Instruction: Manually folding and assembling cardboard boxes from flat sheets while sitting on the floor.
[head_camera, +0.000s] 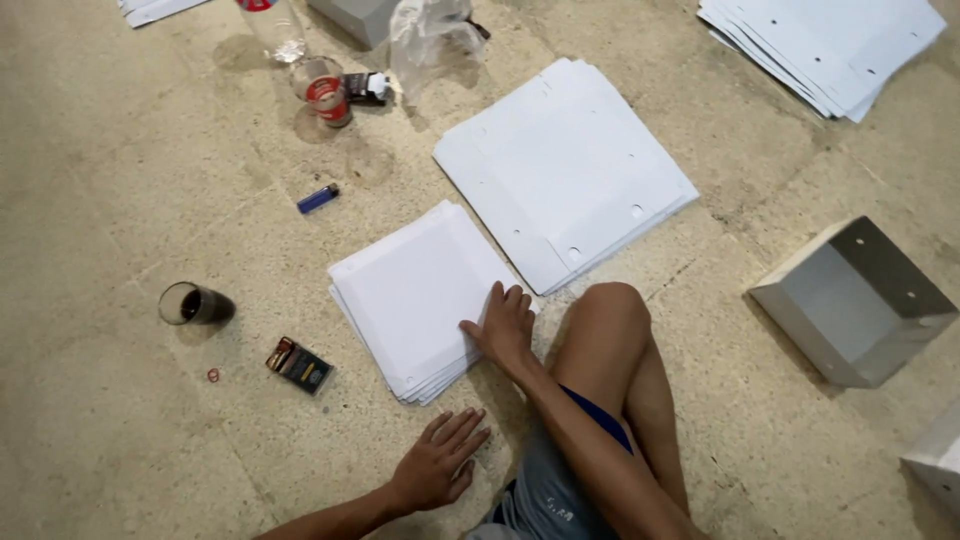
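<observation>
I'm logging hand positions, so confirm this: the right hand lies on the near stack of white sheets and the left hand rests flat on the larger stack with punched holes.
One thing is wrong. In the head view the left hand lies flat on the bare floor, not on the larger stack with punched holes. The right hand does lie on the near stack of white sheets.

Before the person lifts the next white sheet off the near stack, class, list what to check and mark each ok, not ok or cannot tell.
1. Right hand flat on the near stack of sheets: ok.
2. Left hand free, resting on the floor: ok.
3. Near stack squared up: not ok, edges fan out at its lower corner.
4. Larger stack apart from the near one: ok.
5. Glass of dark drink away from the paper: ok.
6. One sheet gripped: cannot tell.
</observation>
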